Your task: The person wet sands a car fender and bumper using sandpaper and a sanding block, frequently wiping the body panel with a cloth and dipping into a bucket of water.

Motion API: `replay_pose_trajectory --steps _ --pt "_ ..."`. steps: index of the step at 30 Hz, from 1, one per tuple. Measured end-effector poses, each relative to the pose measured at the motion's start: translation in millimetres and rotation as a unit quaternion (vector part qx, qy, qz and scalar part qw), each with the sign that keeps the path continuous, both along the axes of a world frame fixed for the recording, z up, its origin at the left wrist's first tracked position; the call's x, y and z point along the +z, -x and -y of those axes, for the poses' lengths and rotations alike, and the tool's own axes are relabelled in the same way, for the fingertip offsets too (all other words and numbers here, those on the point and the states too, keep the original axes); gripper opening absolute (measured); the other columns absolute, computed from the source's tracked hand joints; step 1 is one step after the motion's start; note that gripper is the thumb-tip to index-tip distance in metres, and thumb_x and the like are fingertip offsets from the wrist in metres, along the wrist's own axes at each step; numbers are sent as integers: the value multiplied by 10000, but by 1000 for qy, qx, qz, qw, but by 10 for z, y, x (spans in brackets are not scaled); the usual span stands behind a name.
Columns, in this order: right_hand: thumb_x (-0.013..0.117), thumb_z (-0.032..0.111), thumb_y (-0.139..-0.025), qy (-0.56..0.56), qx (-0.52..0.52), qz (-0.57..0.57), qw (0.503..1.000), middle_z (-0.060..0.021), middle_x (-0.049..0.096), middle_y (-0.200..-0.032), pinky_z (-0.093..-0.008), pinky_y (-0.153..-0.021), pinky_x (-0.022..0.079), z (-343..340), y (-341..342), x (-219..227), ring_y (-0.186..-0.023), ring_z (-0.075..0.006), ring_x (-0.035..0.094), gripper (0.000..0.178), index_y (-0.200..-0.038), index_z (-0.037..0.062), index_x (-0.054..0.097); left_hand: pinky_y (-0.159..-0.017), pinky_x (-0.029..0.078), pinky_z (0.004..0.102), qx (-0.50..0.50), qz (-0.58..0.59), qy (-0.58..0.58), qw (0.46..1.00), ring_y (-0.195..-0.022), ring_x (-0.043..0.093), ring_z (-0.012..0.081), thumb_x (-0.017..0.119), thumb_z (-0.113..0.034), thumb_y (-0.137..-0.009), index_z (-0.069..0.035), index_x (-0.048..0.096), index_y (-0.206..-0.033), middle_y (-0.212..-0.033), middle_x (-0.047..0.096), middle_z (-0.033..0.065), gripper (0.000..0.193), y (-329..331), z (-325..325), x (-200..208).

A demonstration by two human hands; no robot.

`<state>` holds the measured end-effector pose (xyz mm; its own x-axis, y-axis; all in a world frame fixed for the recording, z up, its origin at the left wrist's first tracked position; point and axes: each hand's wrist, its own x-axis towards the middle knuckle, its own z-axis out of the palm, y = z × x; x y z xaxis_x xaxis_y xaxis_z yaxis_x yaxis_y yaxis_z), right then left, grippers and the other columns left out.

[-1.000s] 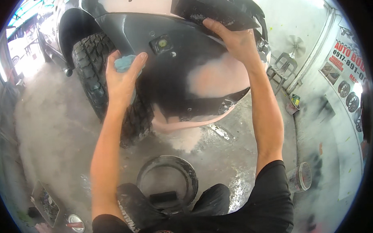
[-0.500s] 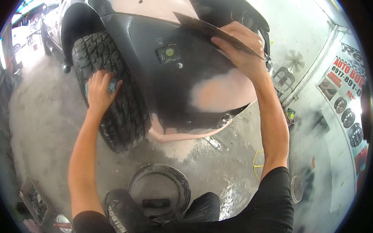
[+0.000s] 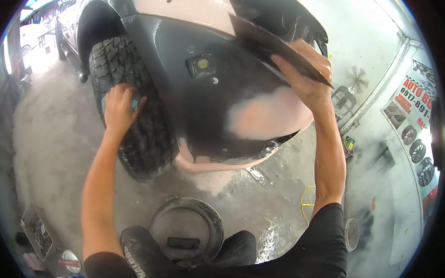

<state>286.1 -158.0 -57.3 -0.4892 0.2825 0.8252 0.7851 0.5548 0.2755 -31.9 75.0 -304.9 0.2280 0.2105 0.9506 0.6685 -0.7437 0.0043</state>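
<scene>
Nearest you, between your knees on the wet concrete floor [image 3: 51,159], sat a round grey basin [image 3: 186,228] with a small dark block lying in it. Along the floor's left edge lay a tray of small parts [image 3: 37,233], and a loop of yellow cord [image 3: 307,197] trailed near your right elbow.

Your left hand [image 3: 117,107] rested flat on the knobby tread of the tyre [image 3: 133,103], fingers loosely curled over a small blue sanding pad [image 3: 134,104] pinned against the rubber; most of that pad was hidden under your fingers.

Further out, your right hand [image 3: 306,79] was closed on a dark sheet of abrasive paper [image 3: 273,46], thumb underneath and fingers on top, held up against the upper right of the bumper panel [image 3: 221,100]. That panel was dark grey, with a pink filler patch [image 3: 268,113] toward its lower right edge and more pink along the bottom lip.

You looked to be mid-way through sanding the filler, paused with the left hand bracing on the tyre. The next stroke probably called for bringing the sheet down flat onto the pink patch with even pressure, keeping the edges feathered rather than gouged.
</scene>
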Motion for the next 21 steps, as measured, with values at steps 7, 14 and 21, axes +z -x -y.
replay_pose_trajectory --steps 7,14,21 --pt "861 39 -830 1 66 36 997 -99 679 -814 -340 -643 522 -440 373 94 -719 -247 646 129 -893 -19 765 -885 465 426 9 0 3 1000 -1050 622 310 856 -270 -840 -79 673 -1088 -1124 633 104 362 14 11 -16" --pt "841 39 -837 -48 26 137 989 -108 682 -868 -368 -753 529 -413 327 129 -840 -282 650 147 -946 -8 753 -902 468 428 20 -10 8 1000 -1062 624 311 851 -274 -851 -81 678 -1087 -1137 634 107 351 31 9 -9" --pt "852 26 -814 -32 2 100 995 -100 674 -863 -382 -747 523 -202 21 93 -796 -294 625 170 -926 -16 731 -901 471 429 16 -3 -5 1000 -1064 623 313 855 -278 -848 -84 689 -1098 -1148 637 107 357 7 -20 -26"
